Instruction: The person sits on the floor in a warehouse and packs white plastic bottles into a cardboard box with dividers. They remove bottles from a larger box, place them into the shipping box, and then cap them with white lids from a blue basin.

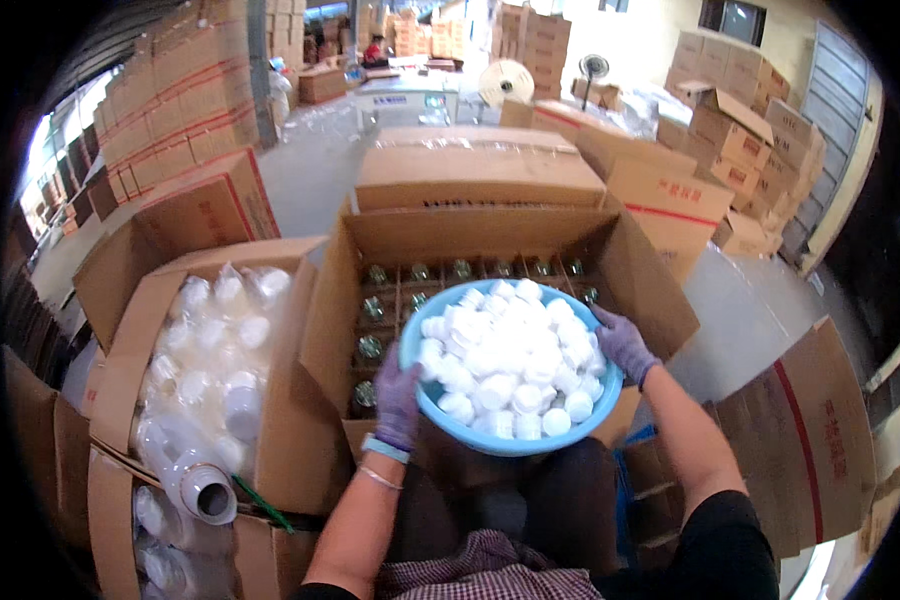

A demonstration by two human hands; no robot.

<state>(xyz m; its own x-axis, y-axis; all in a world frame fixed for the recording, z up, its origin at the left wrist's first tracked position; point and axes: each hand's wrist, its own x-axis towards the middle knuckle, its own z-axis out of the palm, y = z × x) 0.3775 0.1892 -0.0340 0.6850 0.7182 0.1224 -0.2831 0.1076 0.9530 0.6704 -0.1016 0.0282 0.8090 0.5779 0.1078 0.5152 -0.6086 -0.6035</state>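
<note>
Here, at far left, an open carton (150, 330) holds clear plastic bags of white bottles (215, 370), one bottle (202, 488) lying with its mouth toward the camera. Just right of it, the left hand (398, 398), in a purple glove, is closed on the near-left rim of a blue basin (515, 440) heaped with white caps (510, 365). The basin sits over the near part of a second open box (490, 240), whose cardboard dividers hold jars (370, 310) with bare, uncapped mouths in the cells visible beyond and left of the basin. The right hand (622, 345), gloved too, grips the far-right rim, fingers curled over the edge.

By my reading, the step in hand is carrying or settling the caps at the box of jars. The next move likely calls for a steady resting place for the basin, freeing one hand, then picking single caps without spilling the heap.
</note>
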